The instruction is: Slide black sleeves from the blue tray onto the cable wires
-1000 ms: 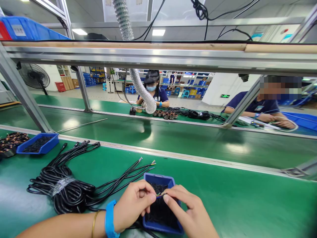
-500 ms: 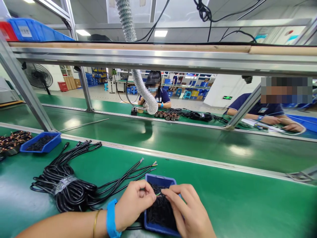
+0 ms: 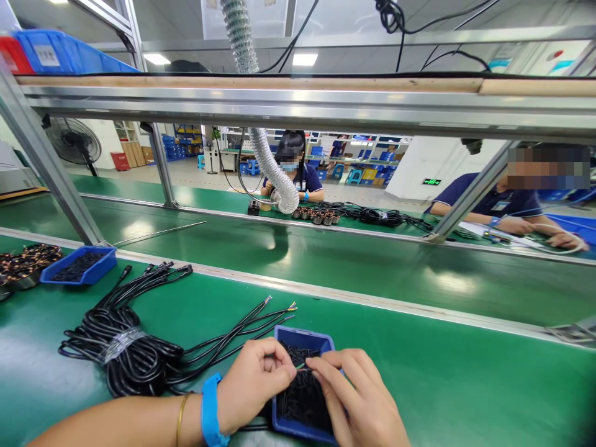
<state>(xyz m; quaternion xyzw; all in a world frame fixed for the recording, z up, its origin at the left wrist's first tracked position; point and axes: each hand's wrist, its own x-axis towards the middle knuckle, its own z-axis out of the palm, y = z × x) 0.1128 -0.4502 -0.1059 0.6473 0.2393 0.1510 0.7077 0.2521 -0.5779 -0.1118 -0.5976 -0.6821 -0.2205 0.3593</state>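
Note:
My left hand (image 3: 258, 388), with a blue wristband, pinches thin coloured wires (image 3: 300, 369), green and reddish, between thumb and forefinger. Facing it, my right hand (image 3: 361, 397) is closed in a pinch at the wires' tips, on what looks like a small black tube, mostly covered by the fingers. Both hands are over a blue bin (image 3: 305, 333) of short black tubes (image 3: 298, 397). Left of it lies a coiled bundle of black cables (image 3: 128, 344), tied with clear wrap; several stripped ends (image 3: 292, 307) point toward the bin.
A second blue bin (image 3: 105, 266) of black pieces stands at the left, beside copper-wound coils (image 3: 32, 264). A metal frame with a shelf (image 3: 288, 102) crosses ahead. Beyond it hang a flexible duct (image 3: 267, 164) and, at the far bench, two people (image 3: 311, 180) work.
Both hands hold nearly the same pose, the fingertips still meeting at the wires. The whole view has shifted slightly.

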